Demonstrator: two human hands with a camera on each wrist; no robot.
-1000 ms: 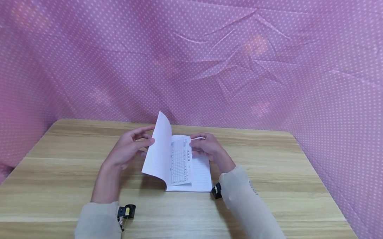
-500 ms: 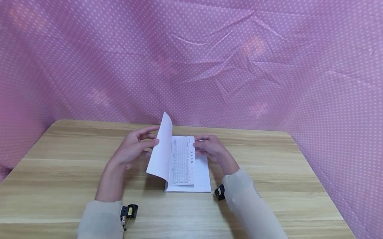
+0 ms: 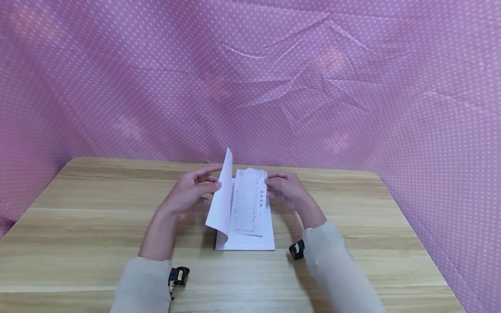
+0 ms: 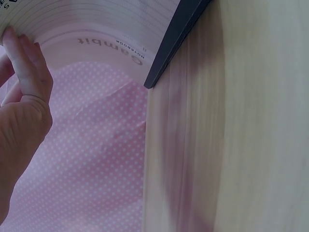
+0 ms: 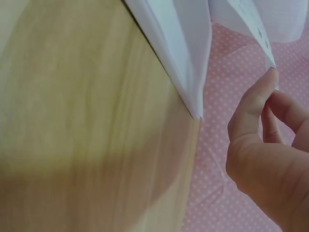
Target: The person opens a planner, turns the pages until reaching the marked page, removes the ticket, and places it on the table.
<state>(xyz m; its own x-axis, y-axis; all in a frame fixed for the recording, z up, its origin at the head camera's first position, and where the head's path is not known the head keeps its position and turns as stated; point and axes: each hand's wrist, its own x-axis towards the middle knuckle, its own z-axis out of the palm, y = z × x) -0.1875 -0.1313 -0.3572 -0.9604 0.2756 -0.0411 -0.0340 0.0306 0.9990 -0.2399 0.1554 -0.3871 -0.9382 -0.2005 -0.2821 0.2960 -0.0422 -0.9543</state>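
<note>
An open notebook (image 3: 247, 243) with ruled white pages lies on the table. My left hand (image 3: 189, 191) holds its raised pages (image 3: 221, 208) between thumb and fingers, so they stand nearly upright and curve at the bottom. In the left wrist view, "Gambit" lettering shows on the curved sheet (image 4: 104, 41) above a dark cover edge (image 4: 176, 41). My right hand (image 3: 291, 192) pinches the right edge of a printed paper slip (image 3: 249, 202) with a table grid. The slip is tilted and raised off the notebook; the right wrist view shows the thumb on its edge (image 5: 258, 29).
The wood-grain table (image 3: 361, 244) has rounded far corners. Behind and beside it hangs a pink dotted cloth (image 3: 248, 83). Each sleeve carries a small black wrist camera, one left (image 3: 179, 275) and one right (image 3: 297, 249).
My right hand has moved right and lifted the slip up from the page. My left hand has also moved right, bringing the held pages closer to upright.
</note>
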